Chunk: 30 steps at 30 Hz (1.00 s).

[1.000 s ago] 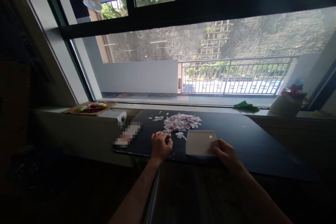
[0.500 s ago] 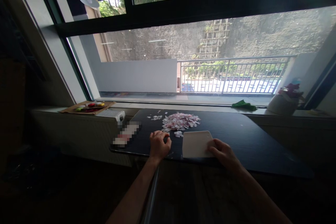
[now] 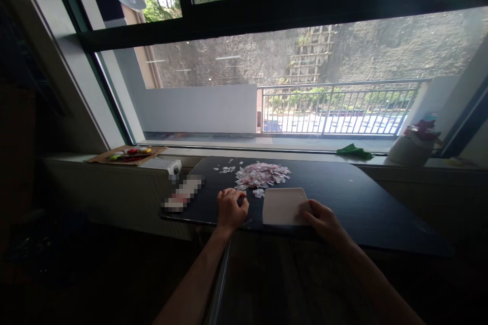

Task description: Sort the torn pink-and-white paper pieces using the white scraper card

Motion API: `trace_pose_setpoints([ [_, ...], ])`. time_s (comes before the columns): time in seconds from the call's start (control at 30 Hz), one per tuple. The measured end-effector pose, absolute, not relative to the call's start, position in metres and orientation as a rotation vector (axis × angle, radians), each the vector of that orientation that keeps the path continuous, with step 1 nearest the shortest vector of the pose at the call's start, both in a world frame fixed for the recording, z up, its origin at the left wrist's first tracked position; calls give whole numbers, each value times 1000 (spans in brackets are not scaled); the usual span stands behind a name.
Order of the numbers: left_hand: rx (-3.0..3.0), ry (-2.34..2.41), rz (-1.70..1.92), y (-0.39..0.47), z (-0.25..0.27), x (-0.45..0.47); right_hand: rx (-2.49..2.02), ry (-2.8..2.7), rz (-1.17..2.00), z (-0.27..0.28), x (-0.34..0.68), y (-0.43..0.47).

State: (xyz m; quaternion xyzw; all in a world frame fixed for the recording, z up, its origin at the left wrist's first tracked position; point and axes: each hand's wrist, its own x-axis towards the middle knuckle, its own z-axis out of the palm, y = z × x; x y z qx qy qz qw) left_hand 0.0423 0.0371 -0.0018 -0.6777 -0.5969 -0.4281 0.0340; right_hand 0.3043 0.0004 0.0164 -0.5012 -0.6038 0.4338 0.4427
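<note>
A heap of small white and pinkish paper pieces (image 3: 262, 174) lies on the dark table (image 3: 324, 177). On the near side of the heap, my left hand (image 3: 232, 209) rests at the table's front edge with fingers curled; whatever it may hold is hidden. My right hand (image 3: 323, 219) grips the right edge of a flat white rectangular board (image 3: 282, 206) with rounded corners and a small hole at its upper right. The board is tilted over the front part of the table. One small clump of paper pieces (image 3: 258, 193) sits between the heap and the board.
Scattered scraps (image 3: 227, 169) lie left of the heap, and a blurred-out item (image 3: 183, 194) is at the table's left end. Along the windowsill are a tray with colourful items (image 3: 131, 154), a green cloth (image 3: 354, 151) and a pale pot (image 3: 412, 150). A white radiator (image 3: 162, 165) stands at left.
The white board in my right hand has shifted slightly up and to the left. My left hand stays in nearly the same place, fingers still curled.
</note>
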Motion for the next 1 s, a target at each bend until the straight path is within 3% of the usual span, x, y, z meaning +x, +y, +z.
trace_pose_setpoints([
  [1.0,-2083,-1829,-1299,37,-2,42,-1180,-1579,1145,11,302,2],
])
